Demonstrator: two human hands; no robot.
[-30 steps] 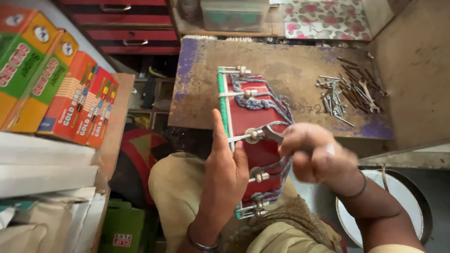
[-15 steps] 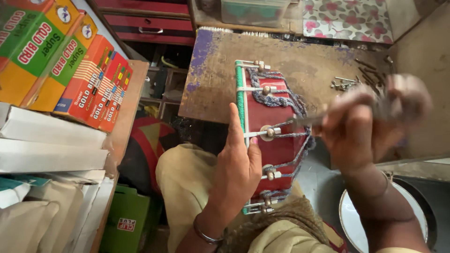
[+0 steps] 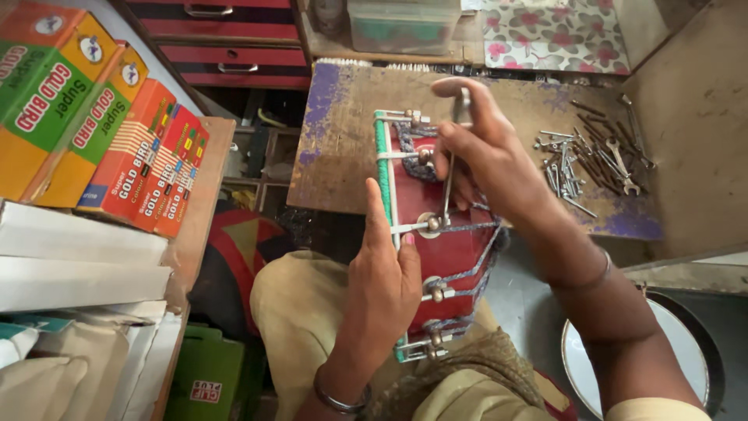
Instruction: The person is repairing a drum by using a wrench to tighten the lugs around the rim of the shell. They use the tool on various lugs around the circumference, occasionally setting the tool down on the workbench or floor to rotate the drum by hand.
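A red drum (image 3: 444, 249) with metal tuning rods, nuts and grey-blue rope lacing lies across my lap, its far end resting on a worn wooden board (image 3: 343, 132). My left hand (image 3: 382, 288) grips the drum's left side, thumb stretched along the green rim. My right hand (image 3: 483, 156) hovers above the drum's far half, holding a thin metal wrench (image 3: 450, 164) whose lower end sits on a nut (image 3: 432, 224) of the middle rod.
Several spanners and long bolts (image 3: 592, 156) lie scattered on the board's right part. Colourful cardboard boxes (image 3: 93, 132) stack on a shelf at left, white boxes (image 3: 70, 265) below. Red drawers (image 3: 226, 39) stand behind. A round metal plate (image 3: 670, 366) lies at lower right.
My right hand swung from the right side back over the drum, bringing the wrench upright onto the middle nut. My left hand kept its grip on the drum's side.
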